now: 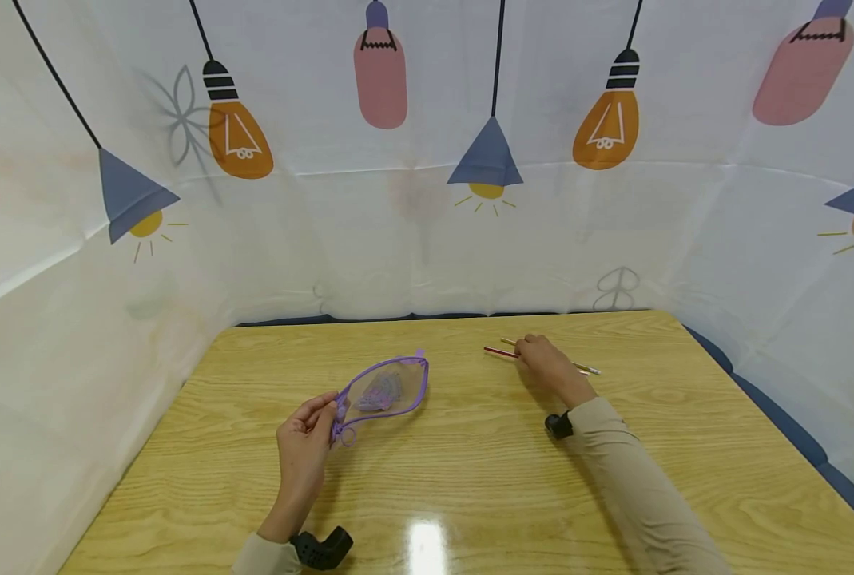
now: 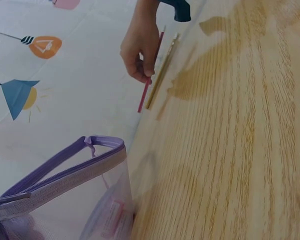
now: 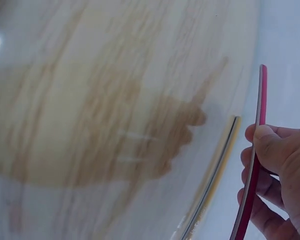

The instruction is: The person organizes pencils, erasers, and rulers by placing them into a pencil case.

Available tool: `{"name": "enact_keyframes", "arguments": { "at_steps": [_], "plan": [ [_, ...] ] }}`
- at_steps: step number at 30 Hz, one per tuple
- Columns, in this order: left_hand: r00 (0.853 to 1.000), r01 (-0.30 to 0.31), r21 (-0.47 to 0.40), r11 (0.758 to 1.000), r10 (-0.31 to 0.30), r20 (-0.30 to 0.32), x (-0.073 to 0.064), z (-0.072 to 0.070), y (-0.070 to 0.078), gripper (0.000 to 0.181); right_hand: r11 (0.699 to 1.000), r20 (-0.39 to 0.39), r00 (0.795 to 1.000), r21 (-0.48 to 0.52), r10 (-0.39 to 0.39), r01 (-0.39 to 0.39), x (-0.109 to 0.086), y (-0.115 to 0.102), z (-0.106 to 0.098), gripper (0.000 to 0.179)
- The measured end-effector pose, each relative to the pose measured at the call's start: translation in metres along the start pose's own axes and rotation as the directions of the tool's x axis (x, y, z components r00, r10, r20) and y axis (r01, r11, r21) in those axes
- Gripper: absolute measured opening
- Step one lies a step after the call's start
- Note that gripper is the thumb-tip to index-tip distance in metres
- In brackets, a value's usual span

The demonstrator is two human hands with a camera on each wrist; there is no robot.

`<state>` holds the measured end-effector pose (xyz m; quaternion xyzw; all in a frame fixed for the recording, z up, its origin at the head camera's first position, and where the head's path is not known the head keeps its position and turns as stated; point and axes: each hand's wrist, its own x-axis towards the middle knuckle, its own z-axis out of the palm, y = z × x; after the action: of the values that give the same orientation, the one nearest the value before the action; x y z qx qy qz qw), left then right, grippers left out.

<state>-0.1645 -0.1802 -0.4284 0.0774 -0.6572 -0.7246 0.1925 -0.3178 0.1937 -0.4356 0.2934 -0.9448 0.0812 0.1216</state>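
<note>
My left hand (image 1: pixel 306 438) grips one end of a purple-edged, see-through mesh zipper pouch (image 1: pixel 424 386), held up over the table. Its zipped mouth gapes wide in the left wrist view, and a pale pink printed patch (image 2: pixel 112 218) shows through the lower mesh. Farther off to the right, my right hand (image 1: pixel 547 366) pinches a thin red pencil (image 3: pixel 252 185) between thumb and fingers. A yellow pencil (image 3: pixel 210 182) lies alongside it on the table, just beyond the fingers, with a pale end pointing right.
The light wood-grain table (image 1: pixel 462 471) reaches back to a white printed curtain (image 1: pixel 513 247) that also encloses both sides. Black wrist devices (image 1: pixel 322 549) sit on both wrists. Light glares off the table's front.
</note>
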Motion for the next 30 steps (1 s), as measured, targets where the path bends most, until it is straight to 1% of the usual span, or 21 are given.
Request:
{"name": "enact_keyframes", "arguments": {
  "at_steps": [6, 9, 16, 20, 24, 30],
  "plan": [
    [1.0, 0.006, -0.007, 1.0, -0.006, -0.001, 0.0, 0.0, -0.001, 0.019, 0.998, 0.045, 0.997, -0.008, 0.064, -0.063, -0.001, -0.003, -0.004, 0.011],
    [1.0, 0.009, -0.011, 1.0, -0.009, 0.003, 0.0, 0.0, 0.0, 0.019, 0.997, 0.041, 0.996, -0.007, 0.08, -0.08, -0.001, -0.004, -0.006, 0.011],
    [1.0, 0.008, -0.005, 1.0, -0.008, 0.008, -0.001, 0.0, 0.0, 0.019, 0.999, -0.031, 0.999, -0.021, 0.044, -0.045, -0.001, -0.004, -0.008, 0.007],
    [1.0, 0.01, 0.0, 1.0, -0.01, 0.008, 0.0, 0.0, 0.0, 0.019, 0.999, -0.041, 0.998, -0.023, 0.048, -0.049, -0.001, -0.005, -0.009, 0.009],
    [1.0, -0.001, 0.011, 1.0, 0.001, 0.003, 0.001, 0.001, 0.0, 0.019, 0.999, -0.064, 0.997, -0.026, 0.045, -0.046, -0.001, -0.007, -0.01, 0.011],
    [1.0, -0.024, 0.006, 1.0, 0.024, -0.009, 0.002, 0.002, -0.001, 0.018, 0.998, -0.136, 0.991, -0.063, -0.01, 0.001, 0.0, -0.011, -0.012, 0.012]
  ]
}}
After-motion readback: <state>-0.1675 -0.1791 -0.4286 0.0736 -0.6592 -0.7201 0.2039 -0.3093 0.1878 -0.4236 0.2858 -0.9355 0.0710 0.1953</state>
